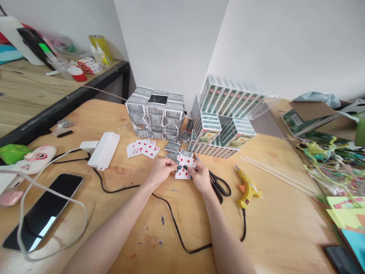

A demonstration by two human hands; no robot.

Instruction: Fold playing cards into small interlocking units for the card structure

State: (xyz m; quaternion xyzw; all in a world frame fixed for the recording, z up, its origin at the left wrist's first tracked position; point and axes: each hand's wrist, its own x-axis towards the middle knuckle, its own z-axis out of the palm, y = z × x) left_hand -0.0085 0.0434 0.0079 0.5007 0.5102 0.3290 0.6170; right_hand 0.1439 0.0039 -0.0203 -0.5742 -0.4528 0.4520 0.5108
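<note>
Playing cards with red diamonds (183, 174) are pinched between my two hands above the middle of the table. My left hand (164, 170) grips their left side, thumb on top. On the right side, my right hand (199, 176) presses them with its thumb. Several face-up diamond cards (146, 148) lie fanned to the left, and patterned card backs (172, 146) lie just behind my hands. Behind them stands a block-like structure of folded cards (159, 118) with a dark square opening on top. Black-handled scissors (219, 185) rest beside my right hand.
Stacked card boxes (225, 125) stand at the back right. A yellow glue gun (247, 190) lies right of the scissors, its black cable crossing the front. A white power strip (104, 150) and a phone (45, 209) are at left. Clear sticks (276, 175) lie at right.
</note>
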